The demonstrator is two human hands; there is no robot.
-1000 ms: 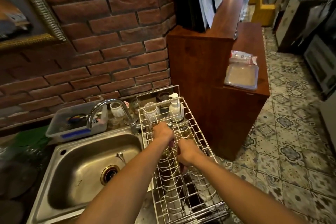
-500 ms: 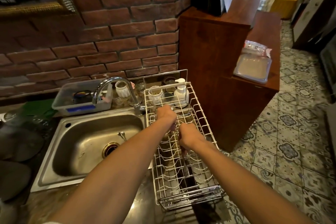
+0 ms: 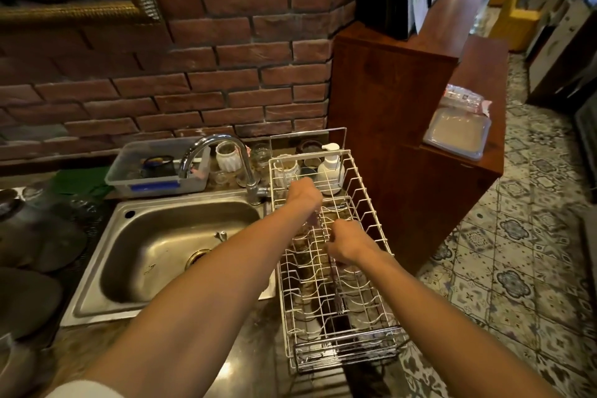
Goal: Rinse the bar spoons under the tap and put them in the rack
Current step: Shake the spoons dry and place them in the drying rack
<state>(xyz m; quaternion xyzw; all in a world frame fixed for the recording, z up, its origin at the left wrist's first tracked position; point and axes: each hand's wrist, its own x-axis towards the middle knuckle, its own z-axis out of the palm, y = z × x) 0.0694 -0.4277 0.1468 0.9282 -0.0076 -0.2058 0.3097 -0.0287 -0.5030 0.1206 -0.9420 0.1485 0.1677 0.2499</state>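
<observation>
A white wire dish rack (image 3: 371, 213) stands on the counter right of the steel sink (image 3: 161, 255). Both my hands are over its middle. My right hand (image 3: 350, 244) is curled round thin metal bar spoons (image 3: 339, 302), whose lower ends reach down between the rack's wires. My left hand (image 3: 303, 195) is a little farther back with its fingers bent down into the rack, pinching what looks like the spoons' upper end; the grip itself is mostly hidden. The chrome tap (image 3: 223, 152) arches over the sink, and I see no water running.
Behind the rack stand a white pump bottle (image 3: 329, 168), cups and jars. A clear plastic tub (image 3: 155, 171) sits by the brick wall. A wooden cabinet (image 3: 403, 145) rises right of the rack, with a lidded container (image 3: 455, 132) on it. Dark round pans (image 3: 35, 249) lie at far left.
My view has drawn back and tilted, so the rack sits lower in frame. Both hands stay over the rack's middle, holding the same way.
</observation>
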